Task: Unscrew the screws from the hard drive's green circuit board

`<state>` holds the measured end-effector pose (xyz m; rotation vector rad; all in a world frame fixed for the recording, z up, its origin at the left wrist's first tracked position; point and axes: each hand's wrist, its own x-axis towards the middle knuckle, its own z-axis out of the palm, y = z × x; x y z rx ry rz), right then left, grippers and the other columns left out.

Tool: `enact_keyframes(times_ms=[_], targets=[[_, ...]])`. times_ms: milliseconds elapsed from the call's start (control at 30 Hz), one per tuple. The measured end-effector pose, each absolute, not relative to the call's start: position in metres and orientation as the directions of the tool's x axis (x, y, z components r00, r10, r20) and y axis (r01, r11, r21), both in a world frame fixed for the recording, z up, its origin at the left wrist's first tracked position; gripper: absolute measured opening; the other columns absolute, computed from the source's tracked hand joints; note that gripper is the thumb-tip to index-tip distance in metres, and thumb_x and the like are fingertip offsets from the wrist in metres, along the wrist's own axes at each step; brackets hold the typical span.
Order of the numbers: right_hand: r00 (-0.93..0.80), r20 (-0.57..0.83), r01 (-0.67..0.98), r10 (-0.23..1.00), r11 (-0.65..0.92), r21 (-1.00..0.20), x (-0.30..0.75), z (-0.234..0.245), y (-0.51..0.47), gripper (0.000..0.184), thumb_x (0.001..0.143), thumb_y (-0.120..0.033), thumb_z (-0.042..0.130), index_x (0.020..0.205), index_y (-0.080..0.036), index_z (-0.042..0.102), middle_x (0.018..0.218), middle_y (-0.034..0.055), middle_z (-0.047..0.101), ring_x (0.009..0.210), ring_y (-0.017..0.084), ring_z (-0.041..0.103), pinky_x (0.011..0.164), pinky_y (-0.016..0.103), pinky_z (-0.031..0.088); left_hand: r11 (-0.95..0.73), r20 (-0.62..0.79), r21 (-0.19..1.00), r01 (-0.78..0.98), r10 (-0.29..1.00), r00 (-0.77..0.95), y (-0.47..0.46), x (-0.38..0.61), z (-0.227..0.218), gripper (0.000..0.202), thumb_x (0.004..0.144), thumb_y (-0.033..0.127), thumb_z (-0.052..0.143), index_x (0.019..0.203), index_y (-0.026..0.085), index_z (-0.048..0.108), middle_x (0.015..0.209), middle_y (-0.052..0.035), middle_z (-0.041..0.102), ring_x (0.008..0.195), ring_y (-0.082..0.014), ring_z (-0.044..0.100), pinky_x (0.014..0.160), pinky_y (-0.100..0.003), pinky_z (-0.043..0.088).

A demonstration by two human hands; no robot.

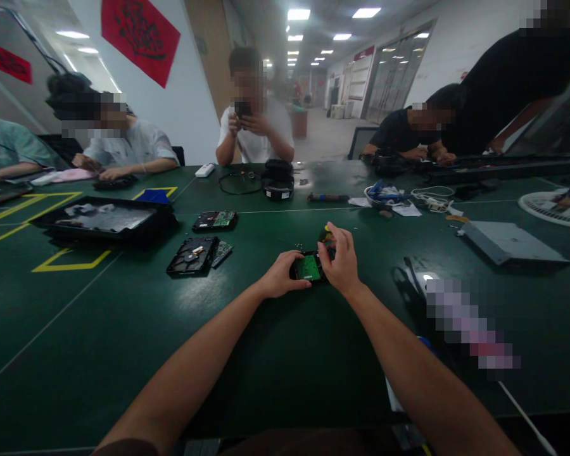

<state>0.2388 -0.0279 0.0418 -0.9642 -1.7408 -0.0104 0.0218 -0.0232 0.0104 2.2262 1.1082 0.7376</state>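
A small black hard drive with a green circuit board (308, 268) lies on the dark green table (275, 354) in front of me. My left hand (281, 275) grips its left side, fingers curled around the edge. My right hand (342, 258) is closed around a yellow-and-black screwdriver (327, 237) held over the drive's far right corner; most of the tool is hidden by the fingers. Tiny screws (298, 246) lie just beyond the drive.
An opened hard drive (192, 256) and another board-up drive (215, 220) lie to the left, behind them a black tray (104, 218). A grey flat case (510, 242) lies right, a black round case (278, 179) and cables further back. Several people sit around the table.
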Motion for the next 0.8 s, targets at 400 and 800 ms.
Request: enact_keyframes(times_ms=[400, 800], targets=[[-0.08, 0.805, 0.603, 0.588, 0.671, -0.43, 0.2401, 0.0414, -0.0274, 0.056, 0.099, -0.029, 0.054, 0.152, -0.028, 0.038, 0.131, 0.014, 0.052, 0.112, 0.027, 0.06, 0.09, 0.049, 0.061, -0.533, 0.251, 0.658, 0.533, 0.822, 0.511, -0.0226, 0.0219, 0.0073, 0.081, 0.068, 0.056, 0.084, 0.136, 0.022, 0.053, 0.145, -0.014, 0.051, 0.136, -0.0347, 0.046, 0.116, -0.054, 0.038], [-0.085, 0.816, 0.6, 0.571, 0.683, -0.416, 0.2393, 0.0429, -0.0276, 0.056, 0.099, -0.026, 0.053, 0.152, -0.029, 0.038, 0.131, 0.0135, 0.053, 0.112, 0.028, 0.06, 0.088, 0.048, 0.061, -0.528, 0.247, 0.662, 0.532, 0.824, 0.511, -0.0234, 0.0215, 0.0089, 0.081, 0.068, 0.056, 0.084, 0.136, 0.024, 0.053, 0.146, -0.0133, 0.05, 0.137, -0.0351, 0.046, 0.116, -0.054, 0.038]])
